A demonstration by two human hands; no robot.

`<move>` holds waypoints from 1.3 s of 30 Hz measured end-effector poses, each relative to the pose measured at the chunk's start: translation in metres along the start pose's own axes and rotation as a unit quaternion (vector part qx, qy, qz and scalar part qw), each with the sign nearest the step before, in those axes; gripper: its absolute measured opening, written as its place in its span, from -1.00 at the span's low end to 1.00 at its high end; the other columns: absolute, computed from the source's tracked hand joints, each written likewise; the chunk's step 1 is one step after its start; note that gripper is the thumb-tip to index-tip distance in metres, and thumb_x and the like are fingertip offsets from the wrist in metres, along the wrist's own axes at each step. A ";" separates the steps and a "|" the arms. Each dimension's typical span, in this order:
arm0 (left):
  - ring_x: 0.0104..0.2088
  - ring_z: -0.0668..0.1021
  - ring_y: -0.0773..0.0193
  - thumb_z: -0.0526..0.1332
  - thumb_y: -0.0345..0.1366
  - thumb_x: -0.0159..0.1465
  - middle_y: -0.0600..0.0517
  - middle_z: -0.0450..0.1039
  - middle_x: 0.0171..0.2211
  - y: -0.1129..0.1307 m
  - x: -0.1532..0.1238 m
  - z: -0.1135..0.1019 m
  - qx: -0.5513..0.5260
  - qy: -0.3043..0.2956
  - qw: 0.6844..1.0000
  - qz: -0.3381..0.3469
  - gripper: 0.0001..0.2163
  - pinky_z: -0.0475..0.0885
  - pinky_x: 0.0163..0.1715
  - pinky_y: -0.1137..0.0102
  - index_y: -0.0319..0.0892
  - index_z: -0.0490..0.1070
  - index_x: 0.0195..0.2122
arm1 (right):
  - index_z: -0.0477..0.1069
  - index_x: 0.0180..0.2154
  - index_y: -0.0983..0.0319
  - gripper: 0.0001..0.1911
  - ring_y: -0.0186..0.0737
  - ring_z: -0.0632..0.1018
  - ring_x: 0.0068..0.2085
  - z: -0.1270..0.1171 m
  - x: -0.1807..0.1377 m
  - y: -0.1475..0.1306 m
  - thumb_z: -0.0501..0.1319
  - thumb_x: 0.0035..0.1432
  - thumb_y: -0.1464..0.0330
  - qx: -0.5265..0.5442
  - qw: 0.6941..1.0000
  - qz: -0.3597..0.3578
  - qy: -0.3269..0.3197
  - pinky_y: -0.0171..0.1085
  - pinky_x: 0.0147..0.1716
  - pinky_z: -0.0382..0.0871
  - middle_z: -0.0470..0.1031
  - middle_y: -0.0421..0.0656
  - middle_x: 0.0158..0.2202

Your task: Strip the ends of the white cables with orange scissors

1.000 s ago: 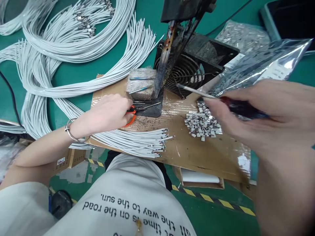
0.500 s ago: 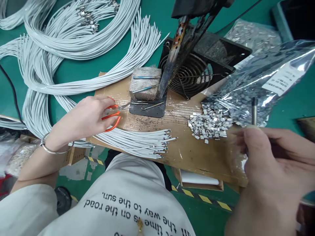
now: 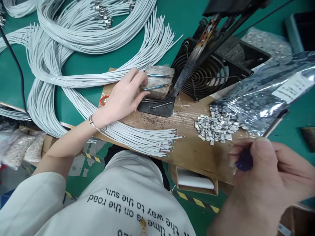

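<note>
My left hand (image 3: 125,95) reaches over the cardboard, thumb and forefinger parted around the left end of a thin metal rod (image 3: 157,87). That rod and another one lie on a film-wrapped block (image 3: 158,70). Contact between the fingertips and the rod is unclear. Partly hidden behind the hand is the orange handle (image 3: 104,99) of a cutting tool. My right hand (image 3: 268,173) grips a screwdriver-like tool with a purple handle (image 3: 244,160), its dark-ended metal shaft (image 3: 274,124) slanting up to the right. White cables (image 3: 147,139) lie with their tips near the front edge.
Small metal pieces (image 3: 218,127) spill from a clear plastic bag (image 3: 265,95). A black fan (image 3: 197,72) stands behind a scorched metal tube (image 3: 187,72). Large cable coils (image 3: 98,42) occupy the back left. More rods lie on a dark plate (image 3: 159,109) before the block.
My left hand has let go of the orange-handled cutting tool and moved right and up to the block. The tool in my right hand has tipped from upright to slanting right, exposing its purple handle.
</note>
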State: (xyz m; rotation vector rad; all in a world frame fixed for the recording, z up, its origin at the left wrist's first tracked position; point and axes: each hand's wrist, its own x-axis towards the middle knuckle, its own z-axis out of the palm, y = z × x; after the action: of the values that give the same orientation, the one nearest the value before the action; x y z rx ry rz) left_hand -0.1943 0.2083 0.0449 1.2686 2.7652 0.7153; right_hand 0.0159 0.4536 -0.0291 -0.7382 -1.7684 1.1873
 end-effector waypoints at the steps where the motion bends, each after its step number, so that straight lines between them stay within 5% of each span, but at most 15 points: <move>1: -0.13 0.56 0.06 0.18 -0.33 0.46 -0.16 0.48 -0.03 -0.003 0.003 0.004 -0.006 0.003 1.000 -0.003 -0.90 0.45 -0.09 0.17 -0.18 0.45 -0.06 | 0.53 -0.69 0.13 -0.48 -0.25 0.26 -0.76 -0.001 -0.003 -0.003 0.54 -0.15 -0.12 0.005 1.000 -0.004 -0.010 -0.23 -0.84 -0.03 0.35 -0.10 -0.73; 7: -0.31 0.50 0.15 0.21 -0.24 0.47 -0.05 0.51 -0.22 -0.005 -0.019 -0.022 -0.028 -0.011 0.999 0.023 -0.89 0.43 -0.20 0.21 -0.08 0.49 -0.20 | 0.65 -0.50 0.06 -0.74 -0.18 0.37 -0.66 -0.007 -0.026 -0.037 0.56 -0.06 0.06 -0.011 0.998 0.010 -0.066 -0.15 -0.72 0.16 0.47 -0.14 -0.62; 9: -0.32 0.52 0.17 0.19 -0.27 0.49 -0.04 0.53 -0.23 0.006 -0.035 -0.035 -0.040 -0.062 0.996 0.045 -0.89 0.42 -0.24 0.26 -0.09 0.51 -0.15 | 0.69 -0.36 0.02 -0.90 -0.18 0.44 -0.56 -0.003 -0.036 -0.055 0.54 0.03 0.26 -0.049 0.988 0.013 -0.146 -0.14 -0.60 0.26 0.53 -0.19 -0.52; 13: -0.24 0.57 0.18 0.13 -0.32 0.52 -0.05 0.55 -0.22 0.030 -0.054 -0.043 -0.050 -0.150 0.977 0.142 -0.83 0.41 -0.22 0.33 -0.12 0.53 -0.13 | 0.68 -0.09 0.02 -0.71 -0.30 0.44 -0.50 0.017 -0.047 -0.078 0.47 0.15 0.44 -0.007 0.941 -0.039 -0.336 -0.26 -0.56 0.26 0.54 -0.25 -0.43; 18: -0.32 0.54 0.20 0.13 -0.33 0.53 -0.06 0.52 -0.28 0.041 -0.052 -0.033 -0.106 -0.154 0.964 0.187 -0.81 0.39 -0.30 0.35 -0.17 0.51 -0.19 | 0.64 -0.25 0.13 -0.91 -0.36 0.45 -0.51 0.035 -0.044 -0.084 0.41 0.22 0.44 0.022 0.901 -0.044 -0.432 -0.34 -0.57 0.27 0.54 -0.27 -0.47; 21: -0.29 0.56 0.24 0.21 -0.32 0.50 -0.05 0.57 -0.25 0.041 -0.050 -0.023 -0.214 -0.128 0.958 0.143 -0.89 0.42 -0.27 0.38 -0.16 0.53 -0.14 | 0.63 -0.33 0.14 -0.94 -0.37 0.45 -0.53 0.041 -0.042 -0.083 0.43 0.17 0.43 0.045 0.909 0.005 -0.414 -0.37 -0.58 0.28 0.58 -0.27 -0.48; 25: -0.33 0.55 0.29 0.32 -0.23 0.44 -0.02 0.61 -0.22 0.044 -0.057 0.003 -0.332 -0.059 0.940 -0.050 -0.80 0.47 -0.26 0.39 -0.17 0.52 0.02 | 0.62 -0.40 0.16 -0.92 -0.39 0.39 -0.57 0.056 -0.046 -0.070 0.47 0.11 0.37 0.079 0.944 0.110 -0.300 -0.37 -0.60 0.26 0.52 -0.28 -0.54; 28: -0.39 0.53 0.32 0.33 -0.23 0.41 -0.04 0.63 -0.24 0.047 -0.065 0.022 -0.391 -0.073 0.908 -0.133 -0.81 0.48 -0.34 0.40 -0.20 0.56 -0.04 | 0.61 -0.36 0.16 -0.87 -0.35 0.44 -0.54 0.071 -0.051 -0.057 0.47 0.16 0.26 0.096 0.955 0.164 -0.226 -0.34 -0.58 0.33 0.52 -0.25 -0.50; 39: -0.40 0.55 0.30 0.35 -0.30 0.31 0.00 0.62 -0.36 0.051 -0.058 0.043 -0.426 0.001 0.883 -0.195 -0.92 0.49 -0.37 0.41 -0.19 0.59 -0.24 | 0.63 -0.42 0.16 -0.93 -0.30 0.54 -0.47 0.096 -0.044 -0.075 0.46 0.08 0.34 0.077 0.972 0.148 -0.167 -0.30 -0.45 0.48 0.55 -0.27 -0.52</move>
State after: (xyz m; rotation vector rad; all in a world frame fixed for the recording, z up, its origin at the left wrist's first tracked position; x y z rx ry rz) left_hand -0.1103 0.2120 0.0168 0.5037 2.1063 1.5964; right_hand -0.0507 0.3492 0.0089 -0.7615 -1.8494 1.7141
